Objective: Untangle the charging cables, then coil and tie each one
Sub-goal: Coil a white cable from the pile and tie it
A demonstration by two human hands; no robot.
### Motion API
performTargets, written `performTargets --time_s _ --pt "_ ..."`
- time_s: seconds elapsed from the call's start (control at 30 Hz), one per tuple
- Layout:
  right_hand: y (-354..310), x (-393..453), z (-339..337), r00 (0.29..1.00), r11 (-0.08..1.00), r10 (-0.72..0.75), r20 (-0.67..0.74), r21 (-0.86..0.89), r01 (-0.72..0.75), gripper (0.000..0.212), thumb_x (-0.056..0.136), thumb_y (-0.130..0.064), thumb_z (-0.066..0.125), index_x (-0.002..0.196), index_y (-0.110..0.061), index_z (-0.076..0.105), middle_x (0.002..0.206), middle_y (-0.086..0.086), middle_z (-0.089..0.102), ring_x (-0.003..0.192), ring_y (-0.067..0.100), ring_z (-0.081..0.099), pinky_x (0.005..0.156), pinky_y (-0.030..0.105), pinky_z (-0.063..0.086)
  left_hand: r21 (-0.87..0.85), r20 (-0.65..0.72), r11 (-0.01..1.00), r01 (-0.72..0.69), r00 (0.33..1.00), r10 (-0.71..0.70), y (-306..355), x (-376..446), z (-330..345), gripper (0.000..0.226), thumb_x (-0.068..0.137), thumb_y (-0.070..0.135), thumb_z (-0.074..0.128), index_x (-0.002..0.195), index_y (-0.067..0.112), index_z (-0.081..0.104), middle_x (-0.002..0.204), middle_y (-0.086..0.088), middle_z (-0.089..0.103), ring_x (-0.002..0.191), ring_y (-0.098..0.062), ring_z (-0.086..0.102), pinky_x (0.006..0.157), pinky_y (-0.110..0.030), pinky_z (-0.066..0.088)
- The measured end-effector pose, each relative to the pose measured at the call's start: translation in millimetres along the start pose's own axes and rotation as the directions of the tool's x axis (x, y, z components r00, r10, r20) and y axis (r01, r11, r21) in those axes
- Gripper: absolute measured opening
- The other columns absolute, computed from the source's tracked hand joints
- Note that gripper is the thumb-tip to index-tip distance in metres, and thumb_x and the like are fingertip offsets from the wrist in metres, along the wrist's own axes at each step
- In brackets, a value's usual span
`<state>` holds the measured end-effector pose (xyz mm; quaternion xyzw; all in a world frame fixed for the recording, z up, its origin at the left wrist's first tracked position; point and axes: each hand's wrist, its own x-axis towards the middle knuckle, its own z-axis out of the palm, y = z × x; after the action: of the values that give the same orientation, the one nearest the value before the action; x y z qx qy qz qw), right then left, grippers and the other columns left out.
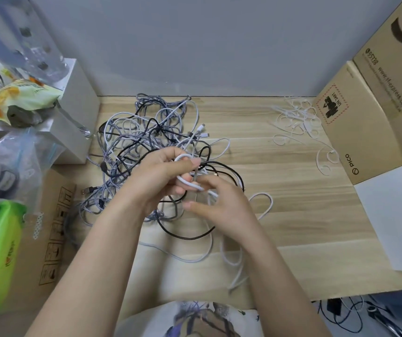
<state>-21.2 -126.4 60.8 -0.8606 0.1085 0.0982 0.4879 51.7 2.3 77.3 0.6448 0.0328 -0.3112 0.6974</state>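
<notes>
A single wide-angle view is taken from the person's head, aimed forward and steeply down at the wooden surface (280, 195). The grip of both hands is seen close up near frame centre; the wall is seen beyond.

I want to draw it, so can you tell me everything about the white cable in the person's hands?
The white cable is smooth and looks plastic-coated. The left hand holds a few small loops of it in its grip above the wooden table. The right hand pinches the strand beside the coil. The rest seems to trail toward the table's near edge, though the blur makes it hard to follow. No tie shows on it. Behind lies the tangled pile of cables.
</notes>
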Motion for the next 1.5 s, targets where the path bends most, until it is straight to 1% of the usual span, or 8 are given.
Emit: performTargets --time_s 0.1,0.47,0.63,0.7,0.8,1.1,1.3,1.5 --pt "-4.5 1.7 9.8 0.995 0.998 -0.065 -0.081 0.021 0.067 0.016 0.07 -0.037 0.061 0.058 -0.047 0.056 0.057 -0.024 0.051 0.06 -0.001 0.045 0.06 0.028 0.036 -0.097 0.098 0.994 0.045 0.995 -0.035 -2.6 -2.6 2.0 0.015 0.081 0.027 0.059 0.078 0.014 0.051 0.046 0.005 0.052 0.039 -0.004 0.055 0.036 -0.011 0.041" --pt "-0.2 -0.3 -26.7 0.911 0.732 0.085 -0.405 0.645 0.219 0.031 0.095 -0.012 0.051 0.064 -0.011 0.052 0.051 0.001 0.052 0.042 0.004 0.044 0.048 0.013 0.038 0.013 0.104 0.969 0.246 0.964 -0.246 -75.9 8.8 17.3 0.025 0.09 0.03 0.052 0.089 0.011 0.068 0.086 -0.003 0.073 0.077 -0.012 0.069 0.086 -0.034 0.05" --pt "-9.2 -3.5 -29.5 0.978 0.426 0.062 -0.201 0.891 0.156 0.036 0.084 -0.027 0.061 0.056 -0.01 0.046 0.041 -0.007 0.038 0.039 0.01 0.034 0.047 0.029 0.044 -0.577 0.151 0.772 0.266 0.964 -0.219 -59.2 30.7 24.6 0.024 0.1 0.01 0.034 0.1 0.012 0.058 0.08 -0.001 0.073 0.073 -0.013 0.071 0.065 -0.028 0.058" --pt "-11.0 -5.9 -34.9 0.976 0.358 0.116 -0.186 0.924 0.134 0.037 0.08 -0.031 0.06 0.057 -0.009 0.041 0.035 -0.007 0.036 0.037 0.015 0.038 0.055 0.04 0.05 -0.734 0.105 0.635 0.242 0.964 -0.246 -48.8 39.7 9.0 0.03 0.086 -0.012 0.041 0.09 0.012 0.059 0.073 -0.001 0.071 0.065 -0.014 0.071 0.054 -0.027 0.058" --pt "-8.4 -7.8 -49.1 0.957 0.291 0.191 -0.216 0.944 0.155 0.032 0.077 -0.031 0.052 0.059 -0.011 0.033 0.03 -0.008 0.026 0.027 0.01 0.029 0.038 0.014 0.029 -0.793 0.11 0.568 0.22 0.969 -0.223 -41.6 43.6 -13.7 0.056 0.032 -0.026 0.066 0.079 0.005 0.063 0.07 -0.004 0.069 0.063 -0.018 0.07 0.053 -0.03 0.057" --pt "3.2 -10.5 -71.1 0.895 0.659 0.208 -0.395 0.733 0.17 0.035 0.074 -0.016 0.073 0.043 -0.02 0.056 0.048 0.0 0.041 0.033 0.008 0.021 0.042 0.018 0.012 -0.812 -0.208 0.572 -0.116 0.973 -0.097 -14.2 54.3 -48.1 0.037 0.098 0.016 0.043 0.076 0.01 0.071 0.07 0.001 0.07 0.063 -0.011 0.069 0.058 -0.022 0.056" --pt "-4.6 -2.9 -48.7 0.926 0.803 0.146 -0.348 0.588 0.094 0.033 0.084 -0.008 0.067 0.055 -0.019 0.058 0.039 -0.013 0.039 0.036 0.001 0.03 0.041 0.011 0.024 -0.325 0.106 0.943 -0.069 0.988 0.109 -15.0 23.3 15.8 0.03 0.097 0.028 0.037 0.104 0.015 0.064 0.093 0.006 0.073 0.089 -0.007 0.067 0.08 -0.026 0.048" --pt "-6.8 3.7 -25.1 0.974 0.846 0.017 -0.226 0.523 0.107 0.012 0.09 -0.005 0.058 0.08 -0.011 0.058 0.045 -0.019 0.047 0.041 -0.002 0.044 0.045 0.009 0.031 -0.408 0.245 0.911 -0.053 0.955 0.165 -17.1 7.5 50.1 0.032 0.085 0.024 0.044 0.111 0.021 0.063 0.102 0.005 0.071 0.098 -0.01 0.062 0.087 -0.023 0.048"
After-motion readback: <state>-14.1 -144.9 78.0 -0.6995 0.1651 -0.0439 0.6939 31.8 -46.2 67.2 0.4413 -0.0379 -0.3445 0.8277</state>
